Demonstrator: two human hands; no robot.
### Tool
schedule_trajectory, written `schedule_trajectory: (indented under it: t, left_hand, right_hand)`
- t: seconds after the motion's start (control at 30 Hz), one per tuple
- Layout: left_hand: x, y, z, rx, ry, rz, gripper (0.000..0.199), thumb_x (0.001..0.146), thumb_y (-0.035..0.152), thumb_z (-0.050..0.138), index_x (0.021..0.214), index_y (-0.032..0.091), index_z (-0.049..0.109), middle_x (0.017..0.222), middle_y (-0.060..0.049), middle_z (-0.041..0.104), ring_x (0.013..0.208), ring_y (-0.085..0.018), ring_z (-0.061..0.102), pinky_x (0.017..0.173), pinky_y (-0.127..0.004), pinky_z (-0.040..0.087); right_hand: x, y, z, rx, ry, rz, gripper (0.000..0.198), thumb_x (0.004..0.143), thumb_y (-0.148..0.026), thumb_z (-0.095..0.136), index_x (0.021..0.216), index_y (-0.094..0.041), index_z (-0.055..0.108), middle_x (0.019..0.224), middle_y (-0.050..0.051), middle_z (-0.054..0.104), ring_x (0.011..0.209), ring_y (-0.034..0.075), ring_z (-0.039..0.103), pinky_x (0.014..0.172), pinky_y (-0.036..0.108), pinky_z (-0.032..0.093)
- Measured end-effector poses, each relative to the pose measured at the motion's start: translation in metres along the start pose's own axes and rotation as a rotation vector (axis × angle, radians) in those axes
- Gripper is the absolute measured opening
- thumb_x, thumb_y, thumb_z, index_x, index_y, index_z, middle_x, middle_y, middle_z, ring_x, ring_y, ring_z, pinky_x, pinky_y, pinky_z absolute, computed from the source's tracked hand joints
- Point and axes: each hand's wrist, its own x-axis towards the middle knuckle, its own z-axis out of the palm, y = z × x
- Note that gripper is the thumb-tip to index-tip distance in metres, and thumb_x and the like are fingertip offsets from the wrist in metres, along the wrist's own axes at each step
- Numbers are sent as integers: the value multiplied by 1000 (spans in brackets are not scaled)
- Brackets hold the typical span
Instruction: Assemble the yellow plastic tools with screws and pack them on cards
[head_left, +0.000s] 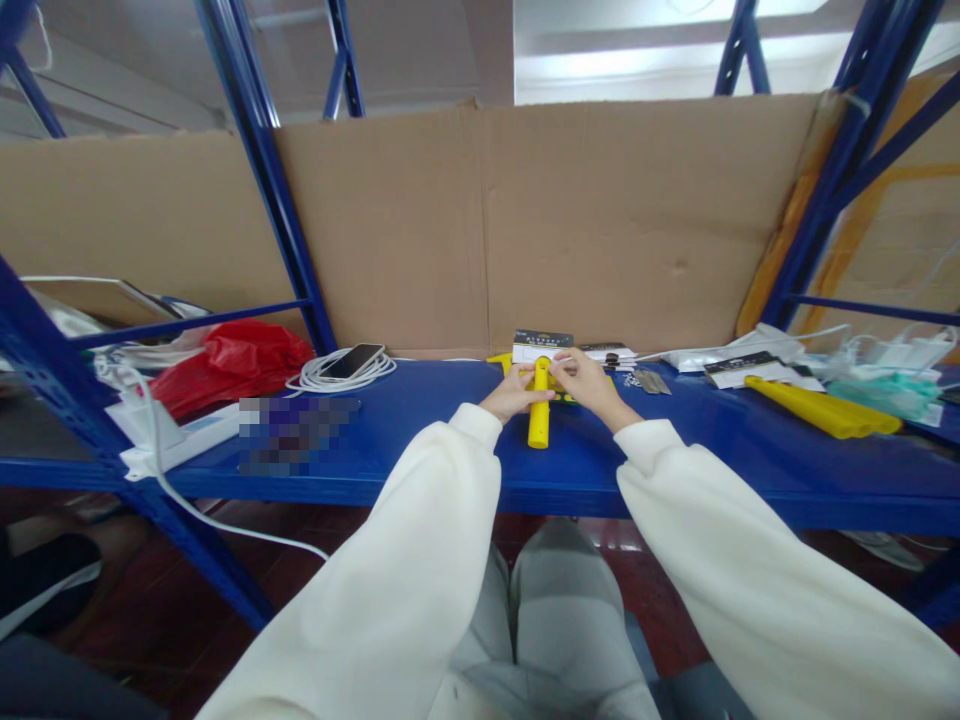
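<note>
A yellow tube-shaped handle (538,425) with a round hole near its far end points toward me at the shelf's middle. My left hand (514,394) is closed around it from the left. Beside that far end, the fingers of my right hand (591,384) are pinched together; anything between them is too small to make out. More yellow material (499,360) shows behind my hands, and I cannot tell whether it joins the handle. A black-and-white printed packet (541,343) lies just beyond.
Small metal bits (651,381) lie right of my hands. Farther right are a yellow piece (825,408), printed cards (750,370) and plastic bags. On the left sit a phone (352,361) on a coiled white cable (311,378) and a red bag (244,362). Cardboard (600,220) walls the back.
</note>
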Motion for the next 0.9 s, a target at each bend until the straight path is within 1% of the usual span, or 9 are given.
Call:
schedule_trajectory:
  t: [0.13, 0.23, 0.33, 0.43, 0.5, 0.57, 0.67, 0.77, 0.9]
  left_hand:
    - [-3, 3, -1, 68, -32, -22, 64, 68, 5, 87, 108, 24, 41, 145, -9, 58, 120, -25, 67, 106, -57, 50]
    - [-4, 3, -1, 85, -52, -36, 65, 69, 5, 86, 113, 24, 43, 146, -9, 57, 122, -26, 66, 102, -56, 54]
    - [-4, 1, 0, 109, -84, -49, 70, 67, 1, 84, 120, 25, 45, 149, -11, 54, 121, -27, 66, 95, -55, 59]
    - [-3, -1, -1, 137, -115, -58, 78, 66, -2, 83, 127, 28, 45, 155, -13, 47, 112, -26, 71, 89, -52, 62]
    - [-3, -1, -2, 141, -119, -55, 80, 69, -3, 81, 131, 30, 43, 159, -14, 43, 101, -22, 75, 85, -48, 64]
    - [-3, -1, -3, 140, -113, -50, 78, 73, -3, 78, 133, 30, 41, 159, -15, 42, 89, -18, 77, 80, -43, 65]
    - [-3, 0, -3, 145, -113, -47, 77, 75, -2, 77, 135, 30, 41, 156, -16, 46, 77, -14, 76, 75, -39, 66]
    - [-3, 2, -2, 163, -90, -55, 79, 75, 1, 78, 137, 29, 39, 150, -17, 52, 72, -13, 76, 71, -36, 65]
    - [-4, 6, 1, 217, 48, -51, 72, 83, 3, 70, 142, 26, 36, 140, -17, 60, 63, -9, 72, 64, -28, 63]
  right_hand:
    - [-1, 1, 2, 35, -48, -26, 27, 82, -39, 70, 99, -24, 55, 87, 4, 74, 78, 20, 72, 76, 36, 58]
    - [-2, 0, 2, 22, -58, -4, 38, 77, -44, 74, 102, -24, 53, 86, 3, 71, 73, 19, 68, 70, 34, 57]
    - [-1, 3, 4, -8, -57, 9, 44, 72, -43, 77, 102, -24, 51, 86, 2, 67, 71, 18, 65, 69, 34, 56]
    - [1, 8, 6, -22, -52, -24, 34, 72, -34, 73, 96, -24, 52, 88, 1, 64, 77, 18, 64, 75, 35, 56]
    - [2, 11, 6, -10, -57, -53, 24, 74, -28, 68, 92, -24, 53, 89, 1, 65, 80, 17, 64, 78, 35, 57]
    - [2, 12, 5, 4, -83, -71, 18, 75, -22, 63, 92, -23, 57, 93, 1, 67, 80, 17, 65, 76, 34, 58]
    - [2, 11, 4, 1, -120, -93, 26, 76, -16, 57, 100, -22, 65, 102, 4, 71, 87, 19, 68, 76, 34, 59]
    - [2, 10, 3, -34, -117, -130, 32, 77, -13, 54, 103, -21, 71, 107, 7, 74, 97, 21, 69, 86, 38, 59]
    - [5, 8, 0, -131, -81, -159, 39, 78, -12, 56, 111, -20, 74, 113, 9, 75, 105, 24, 70, 98, 43, 55]
